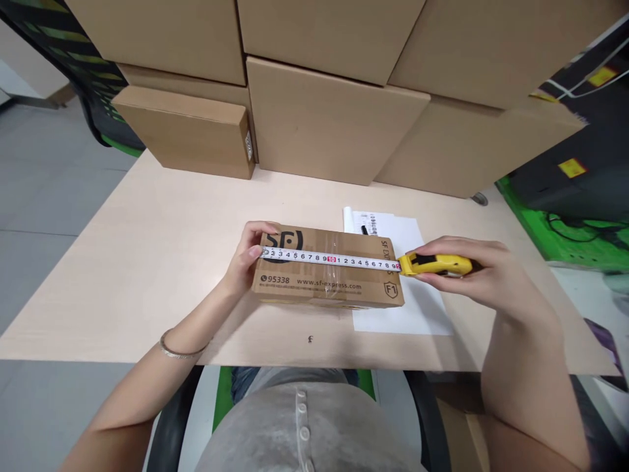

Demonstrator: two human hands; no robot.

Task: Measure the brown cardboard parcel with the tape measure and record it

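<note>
The person is holding a white tape blade (331,259) lengthwise across the top of a brown shipping box (328,275); for a true reading, the zero end wants to be sitting exactly at the box's nine o'clock edge, and the left thumb is covering that spot, so whether the end hook is seated there cannot be told; the blade is running roughly parallel to the long edges, which is right, since any slant would be lengthening the figure; light, even tension should be serving better than a hard pull, as a box this light-looking could be sliding or turning; the mark is best read straight from above, where the blade is crossing the three o'clock edge, with the mouth of the yellow case (437,265) not hiding it.

The box is lying between the two hands, its twelve o'clock side facing the stacked cartons (329,124); the left hand (249,252) is touching it at nine o'clock, thumb and fingers pinching the blade's end against that end of the box; the right hand (476,269) is at three o'clock, fingers and thumb closing around the case, whose mouth is just beside the box's edge; whether a finger is pressing a lock cannot be told; under the box's right part, white paper (400,321) is showing at two and four o'clock on the pale table (147,262).
</note>
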